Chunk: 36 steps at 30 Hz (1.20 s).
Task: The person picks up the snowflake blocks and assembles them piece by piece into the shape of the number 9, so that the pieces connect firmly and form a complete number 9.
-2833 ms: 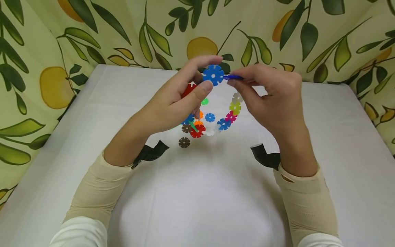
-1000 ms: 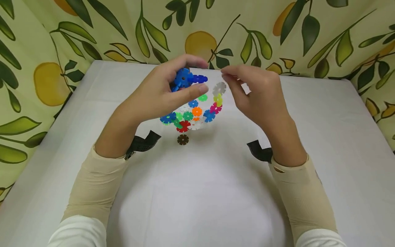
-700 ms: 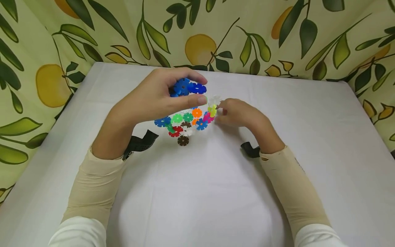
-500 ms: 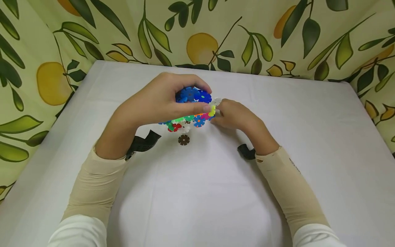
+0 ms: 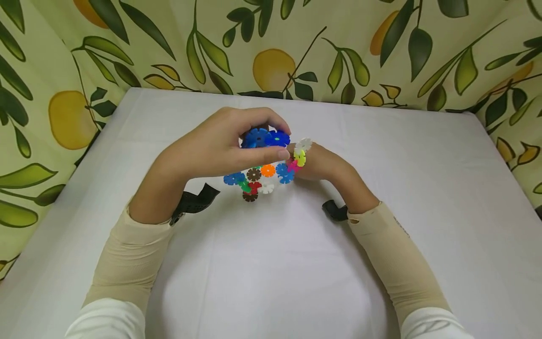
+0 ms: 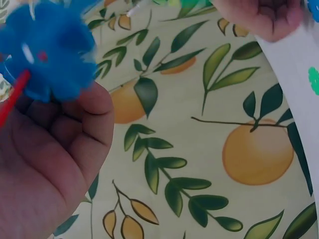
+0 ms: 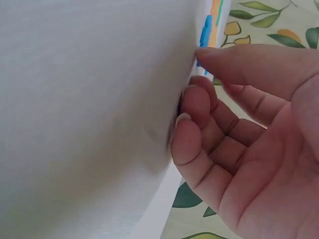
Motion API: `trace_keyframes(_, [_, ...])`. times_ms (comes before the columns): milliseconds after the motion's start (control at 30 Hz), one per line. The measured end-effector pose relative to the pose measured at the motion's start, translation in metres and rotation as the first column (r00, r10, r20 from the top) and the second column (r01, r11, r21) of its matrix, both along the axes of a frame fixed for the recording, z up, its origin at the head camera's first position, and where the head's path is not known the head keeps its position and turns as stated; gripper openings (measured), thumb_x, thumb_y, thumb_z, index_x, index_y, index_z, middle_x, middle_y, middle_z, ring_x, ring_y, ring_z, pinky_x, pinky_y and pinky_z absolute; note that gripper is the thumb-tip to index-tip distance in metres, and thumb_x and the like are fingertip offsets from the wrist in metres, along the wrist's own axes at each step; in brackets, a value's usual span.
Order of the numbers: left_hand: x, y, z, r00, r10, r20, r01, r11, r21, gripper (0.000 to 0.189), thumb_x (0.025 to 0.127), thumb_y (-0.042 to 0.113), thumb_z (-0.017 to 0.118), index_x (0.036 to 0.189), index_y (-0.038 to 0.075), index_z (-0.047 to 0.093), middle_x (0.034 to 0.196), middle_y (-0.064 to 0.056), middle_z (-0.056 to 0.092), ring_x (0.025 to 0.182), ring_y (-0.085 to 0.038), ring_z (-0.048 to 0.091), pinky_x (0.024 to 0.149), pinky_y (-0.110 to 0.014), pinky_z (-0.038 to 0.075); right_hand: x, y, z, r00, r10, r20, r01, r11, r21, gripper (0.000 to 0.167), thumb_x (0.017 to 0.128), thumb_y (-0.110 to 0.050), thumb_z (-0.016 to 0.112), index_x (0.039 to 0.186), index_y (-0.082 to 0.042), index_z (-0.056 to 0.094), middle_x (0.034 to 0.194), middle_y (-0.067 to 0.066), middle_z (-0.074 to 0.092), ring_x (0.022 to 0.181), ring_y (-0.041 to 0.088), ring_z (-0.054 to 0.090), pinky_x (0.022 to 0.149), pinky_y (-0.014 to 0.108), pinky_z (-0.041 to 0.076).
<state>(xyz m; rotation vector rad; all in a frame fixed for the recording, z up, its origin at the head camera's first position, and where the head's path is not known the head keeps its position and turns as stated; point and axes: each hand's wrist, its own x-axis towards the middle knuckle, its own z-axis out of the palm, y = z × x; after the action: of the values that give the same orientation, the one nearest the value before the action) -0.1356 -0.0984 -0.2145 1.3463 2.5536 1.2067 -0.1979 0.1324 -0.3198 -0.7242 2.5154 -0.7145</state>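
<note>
My left hand [image 5: 211, 147] is raised over the table, fingers and thumb curled round a cluster of blue notched snowflake discs [image 5: 256, 138]. A darker blue disc [image 5: 280, 139] juts from it near the fingertips. In the left wrist view a blue disc [image 6: 60, 55] sits above the curled fingers, with a red piece [image 6: 14, 97] beside it. My right hand [image 5: 328, 162] is low at the table; its fingertips are hidden in the head view. The right wrist view shows bent fingertips [image 7: 187, 137] at the white surface, thumb apart, a dark edge under them.
Joined white, yellow and pink discs [image 5: 299, 157] curve in front of my right hand. More colourful discs, including an orange one [image 5: 268, 170] and a brown one [image 5: 250, 197], show below my left hand. A white cloth covers the table [image 5: 271, 263]; a patterned curtain [image 5: 360, 47] hangs behind.
The dark blue disc, earlier pinched by my right hand, now sits on the cluster in my left. My right hand has dropped to the table behind the discs; my left hand has lowered.
</note>
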Motion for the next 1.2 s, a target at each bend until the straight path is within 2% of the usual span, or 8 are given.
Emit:
trace_keyframes(167, [0.0007, -0.002, 0.0011, 1.0, -0.028, -0.005, 0.028, 0.999, 0.031, 0.03, 0.09, 0.023, 0.078, 0.115, 0.01, 0.068, 0.096, 0.007, 0.067, 0.074, -0.01, 0.056, 0.064, -0.03, 0.048, 0.0039, -0.0005, -0.0006, 0.997, 0.077, -0.022, -0.077, 0.997, -0.009, 0.051, 0.09, -0.018, 0.074, 0.136, -0.007, 0.055, 0.094, 0.015, 0.058, 0.093, 0.031, 0.058, 0.088, 0.044, 0.05])
trace_keyframes(400, [-0.0014, -0.0055, 0.0014, 1.0, -0.016, -0.012, 0.016, 0.999, 0.047, 0.032, 0.087, 0.023, 0.082, 0.113, 0.009, 0.068, 0.098, 0.007, 0.068, 0.087, -0.007, 0.06, 0.075, -0.031, 0.051, 0.0041, -0.007, 0.0007, 0.997, 0.053, -0.064, -0.05, 0.998, 0.046, 0.035, 0.095, -0.016, 0.068, 0.13, -0.013, 0.064, 0.119, 0.008, 0.068, 0.116, 0.029, 0.061, 0.099, 0.046, 0.048])
trace_keyframes(500, [-0.0018, -0.0057, 0.0015, 1.0, -0.023, -0.011, 0.024, 0.999, 0.045, 0.032, 0.087, 0.021, 0.081, 0.113, 0.008, 0.068, 0.094, 0.006, 0.068, 0.085, -0.008, 0.06, 0.075, -0.032, 0.051, 0.0034, -0.0067, 0.0014, 0.996, 0.058, -0.074, -0.057, 0.998, 0.019, 0.026, 0.093, -0.013, 0.071, 0.118, -0.008, 0.065, 0.106, 0.012, 0.066, 0.104, 0.03, 0.061, 0.09, 0.043, 0.052])
trace_keyframes(600, [-0.0021, -0.0056, 0.0017, 1.0, -0.028, -0.01, 0.028, 0.999, 0.035, 0.032, 0.087, 0.021, 0.081, 0.113, 0.008, 0.068, 0.091, 0.006, 0.067, 0.084, -0.008, 0.06, 0.074, -0.031, 0.052, 0.0033, -0.0057, 0.0015, 0.996, 0.061, -0.064, -0.063, 0.997, -0.032, 0.033, 0.088, -0.01, 0.076, 0.118, -0.004, 0.061, 0.1, 0.014, 0.061, 0.096, 0.03, 0.06, 0.085, 0.042, 0.054])
trace_keyframes(733, [-0.0023, -0.0065, 0.0016, 0.999, -0.029, -0.013, 0.03, 0.999, 0.026, 0.032, 0.087, 0.022, 0.081, 0.113, 0.009, 0.068, 0.09, 0.008, 0.067, 0.083, -0.006, 0.06, 0.072, -0.032, 0.052, 0.0031, -0.0061, 0.0009, 0.996, 0.077, -0.041, -0.079, 0.996, -0.047, 0.038, 0.088, -0.006, 0.075, 0.121, -0.001, 0.058, 0.1, 0.015, 0.063, 0.094, 0.03, 0.061, 0.087, 0.042, 0.053])
trace_keyframes(833, [-0.0023, -0.007, 0.002, 1.0, -0.03, -0.009, 0.03, 0.999, 0.03, 0.032, 0.086, 0.022, 0.082, 0.112, 0.009, 0.068, 0.088, 0.008, 0.067, 0.082, -0.007, 0.06, 0.072, -0.032, 0.051, 0.0034, -0.0055, 0.001, 0.998, 0.058, 0.003, -0.058, 0.998, 0.003, 0.032, 0.088, -0.006, 0.074, 0.116, 0.0, 0.059, 0.101, 0.013, 0.064, 0.096, 0.029, 0.061, 0.088, 0.042, 0.053])
trace_keyframes(1000, [-0.002, -0.0084, 0.0021, 1.0, -0.005, -0.01, 0.006, 0.999, 0.041, 0.034, 0.084, 0.02, 0.084, 0.112, 0.007, 0.069, 0.089, 0.006, 0.067, 0.082, -0.008, 0.06, 0.073, -0.031, 0.051, 0.0038, -0.0014, 0.005, 0.996, -0.014, 0.084, 0.005, 0.994, 0.106, 0.027, 0.086, -0.013, 0.08, 0.102, -0.005, 0.06, 0.089, 0.01, 0.061, 0.088, 0.026, 0.058, 0.081, 0.038, 0.049])
trace_keyframes(1200, [-0.0026, -0.0095, 0.0032, 0.999, 0.023, -0.027, -0.022, 0.999, 0.036, 0.037, 0.083, 0.018, 0.085, 0.114, 0.006, 0.069, 0.089, 0.004, 0.066, 0.081, -0.008, 0.059, 0.075, -0.029, 0.05, 0.0026, 0.0016, 0.0092, 0.995, -0.031, 0.099, 0.017, 0.99, 0.139, 0.017, 0.088, -0.012, 0.078, 0.095, -0.006, 0.063, 0.085, 0.009, 0.059, 0.084, 0.025, 0.053, 0.078, 0.038, 0.045])
